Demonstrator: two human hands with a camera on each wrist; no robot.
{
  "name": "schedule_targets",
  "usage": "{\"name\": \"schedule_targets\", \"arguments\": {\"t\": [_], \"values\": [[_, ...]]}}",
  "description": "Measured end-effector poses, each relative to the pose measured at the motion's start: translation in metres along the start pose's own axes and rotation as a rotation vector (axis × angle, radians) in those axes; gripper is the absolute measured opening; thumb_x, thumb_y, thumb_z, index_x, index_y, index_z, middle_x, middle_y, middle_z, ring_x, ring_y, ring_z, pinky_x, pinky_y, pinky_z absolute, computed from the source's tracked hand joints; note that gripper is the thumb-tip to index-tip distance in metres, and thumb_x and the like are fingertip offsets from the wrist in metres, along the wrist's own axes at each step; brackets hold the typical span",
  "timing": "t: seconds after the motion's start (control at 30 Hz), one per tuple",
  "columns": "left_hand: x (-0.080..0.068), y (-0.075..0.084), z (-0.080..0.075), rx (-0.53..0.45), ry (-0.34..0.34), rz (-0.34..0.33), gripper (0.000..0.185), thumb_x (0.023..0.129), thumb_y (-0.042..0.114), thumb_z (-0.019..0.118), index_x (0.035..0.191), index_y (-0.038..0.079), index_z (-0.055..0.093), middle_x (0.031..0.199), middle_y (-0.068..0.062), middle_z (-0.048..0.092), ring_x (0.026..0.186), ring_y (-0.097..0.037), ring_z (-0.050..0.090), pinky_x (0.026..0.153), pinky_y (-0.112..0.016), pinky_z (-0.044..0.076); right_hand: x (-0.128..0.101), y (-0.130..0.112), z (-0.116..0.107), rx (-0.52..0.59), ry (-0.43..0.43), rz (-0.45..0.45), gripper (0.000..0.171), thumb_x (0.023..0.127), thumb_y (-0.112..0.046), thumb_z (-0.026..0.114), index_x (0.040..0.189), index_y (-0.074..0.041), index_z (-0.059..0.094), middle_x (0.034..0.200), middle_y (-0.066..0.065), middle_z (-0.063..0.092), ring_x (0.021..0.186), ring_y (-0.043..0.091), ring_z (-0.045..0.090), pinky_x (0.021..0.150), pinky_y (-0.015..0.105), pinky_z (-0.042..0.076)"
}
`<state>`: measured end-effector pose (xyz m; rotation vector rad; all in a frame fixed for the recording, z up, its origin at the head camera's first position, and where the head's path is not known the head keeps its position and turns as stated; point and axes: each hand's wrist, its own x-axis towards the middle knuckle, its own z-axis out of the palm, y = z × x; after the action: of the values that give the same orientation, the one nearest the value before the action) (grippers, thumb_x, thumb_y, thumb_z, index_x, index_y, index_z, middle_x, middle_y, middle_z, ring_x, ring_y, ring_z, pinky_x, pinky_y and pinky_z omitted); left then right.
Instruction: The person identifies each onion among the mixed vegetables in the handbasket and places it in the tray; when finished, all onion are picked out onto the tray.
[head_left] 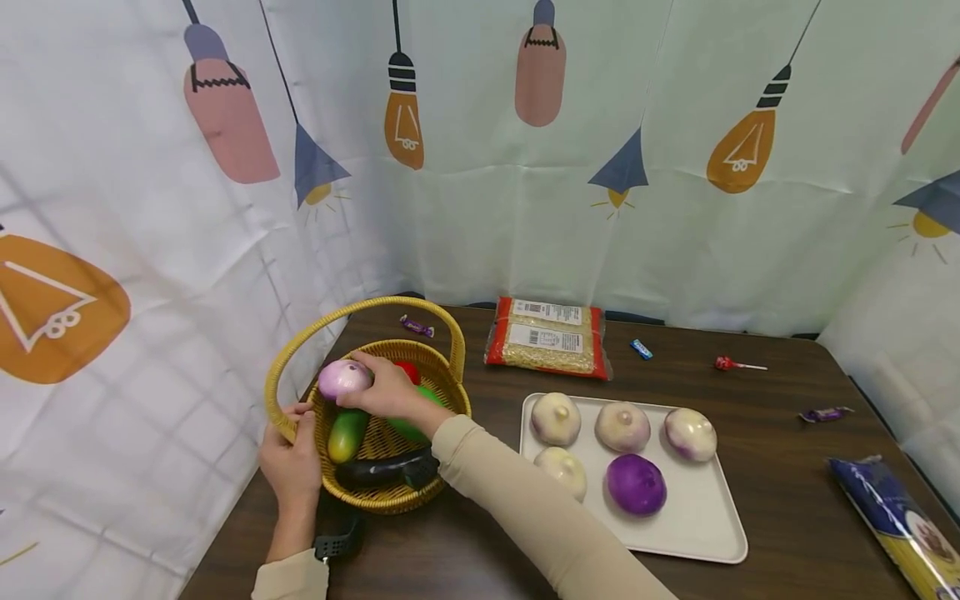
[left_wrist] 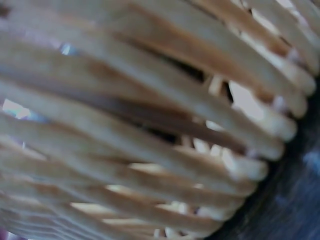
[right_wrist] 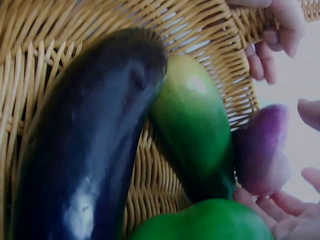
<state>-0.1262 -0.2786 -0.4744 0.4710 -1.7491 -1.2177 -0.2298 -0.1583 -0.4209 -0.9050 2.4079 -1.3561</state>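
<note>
Right hand [head_left: 390,392]: fingers grip onion [head_left: 344,379] over basket [head_left: 390,500]. Left hand [head_left: 292,462]: fingers curled on basket rim.

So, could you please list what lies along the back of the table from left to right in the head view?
Purple candy → red noodle packet → blue candy → red lollipop → purple wrapper.

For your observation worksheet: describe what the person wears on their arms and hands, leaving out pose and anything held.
Both arms are in long, plain beige sleeves, the right sleeve reaching the wrist. The left hand and right hand are bare, without gloves. A small black device sits at the left cuff.
</note>
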Motion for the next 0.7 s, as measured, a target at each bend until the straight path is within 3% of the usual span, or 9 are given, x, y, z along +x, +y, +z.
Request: {"name": "schedule_targets", "arguments": {"t": [0.17,0.33,0.47,0.6,0.7], "values": [[0.0,0.0,0.001,-0.004,-0.007,0.002,0.02,0.092,0.01,0.064,0.083,-0.007,0.06,0.093,0.002,0.068,0.086,0.0,0.056,0.074,-0.018,0.037,-0.001,-0.001,0.005,-0.072,-0.04,-0.04,0.069,0.079,-0.038,0.079,0.14,-0.019,0.053,0.13,-0.001,0.054,0.117,0.01,0.049,0.09,0.022,0.043],[-0.004,0.018,-0.001,-0.025,-0.02,-0.002,0.017,0.092,0.004,0.061,0.083,-0.01,0.058,0.091,-0.01,0.067,0.083,0.001,0.055,0.073,-0.018,0.038,-0.003,-0.004,0.009,0.002,-0.042,-0.067,0.061,0.077,-0.032,0.083,0.129,-0.017,0.057,0.122,-0.004,0.059,0.106,0.005,0.053,0.085,0.018,0.044],[-0.006,0.031,-0.003,-0.061,-0.038,0.008,0.016,0.091,0.002,0.06,0.085,-0.013,0.058,0.087,-0.011,0.068,0.079,0.001,0.055,0.072,-0.016,0.037,-0.004,-0.004,0.009,0.059,-0.025,-0.013,0.058,0.075,-0.03,0.085,0.12,-0.016,0.053,0.116,-0.005,0.055,0.098,0.005,0.054,0.081,0.018,0.045],[-0.004,0.017,-0.003,-0.058,-0.039,-0.011,0.016,0.093,0.005,0.06,0.088,-0.01,0.063,0.085,-0.001,0.07,0.079,0.002,0.055,0.072,-0.014,0.038,-0.004,-0.001,0.006,0.115,-0.045,0.011,0.066,0.073,-0.031,0.086,0.125,-0.015,0.05,0.116,-0.003,0.047,0.098,0.006,0.05,0.081,0.019,0.045],[-0.003,0.004,-0.003,-0.019,-0.032,-0.046,0.016,0.094,0.011,0.062,0.091,-0.004,0.067,0.088,0.004,0.071,0.081,0.001,0.057,0.074,-0.014,0.04,-0.006,-0.002,0.002,0.142,-0.096,0.003,0.071,0.074,-0.033,0.084,0.134,-0.015,0.049,0.118,-0.003,0.05,0.097,0.005,0.051,0.08,0.02,0.046]]}}
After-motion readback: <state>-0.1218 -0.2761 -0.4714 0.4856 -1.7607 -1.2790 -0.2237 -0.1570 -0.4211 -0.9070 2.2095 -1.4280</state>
